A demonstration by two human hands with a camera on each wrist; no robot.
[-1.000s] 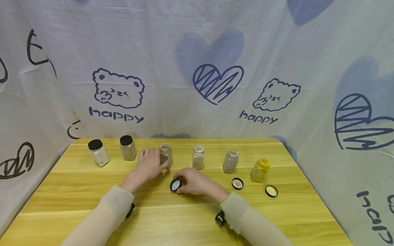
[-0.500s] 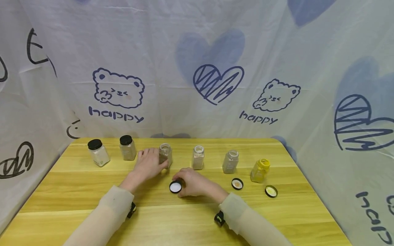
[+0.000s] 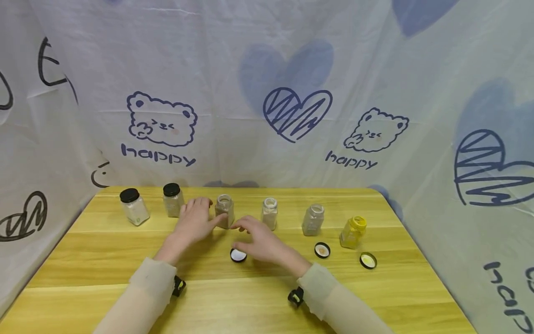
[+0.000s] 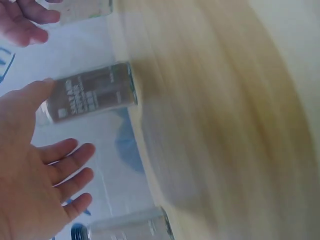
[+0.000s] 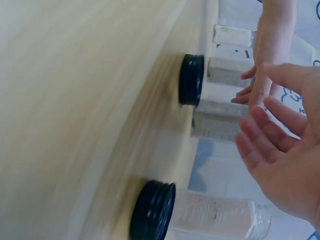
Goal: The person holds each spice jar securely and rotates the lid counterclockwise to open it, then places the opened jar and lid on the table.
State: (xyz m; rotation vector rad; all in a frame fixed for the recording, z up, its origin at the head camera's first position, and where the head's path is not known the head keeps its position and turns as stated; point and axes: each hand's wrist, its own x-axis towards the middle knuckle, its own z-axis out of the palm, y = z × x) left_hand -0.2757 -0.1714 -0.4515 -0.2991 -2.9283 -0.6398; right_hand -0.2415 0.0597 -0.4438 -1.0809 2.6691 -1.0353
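Note:
In the head view my left hand is just left of an uncapped jar of grey powder. Its fingers are spread, and the thumb overlaps the jar. My right hand hovers over the wood with loosely bent fingers and holds nothing. Below its fingertips a black lid lies with its white inside up. Beside the right hand stands an open jar of pale powder; a second black lid shows in front of it in the right wrist view, hidden by the hand in the head view.
Two black-capped jars, one white and one greyish, stand at the left. An open greyish jar and a yellow jar stand at the right, with upturned lids before them. A printed cloth hangs behind the table.
My right hand has let go of the black lid, now flat on the table, and lifted with fingers opening. My left hand has loosened from the grey powder jar and drawn slightly left.

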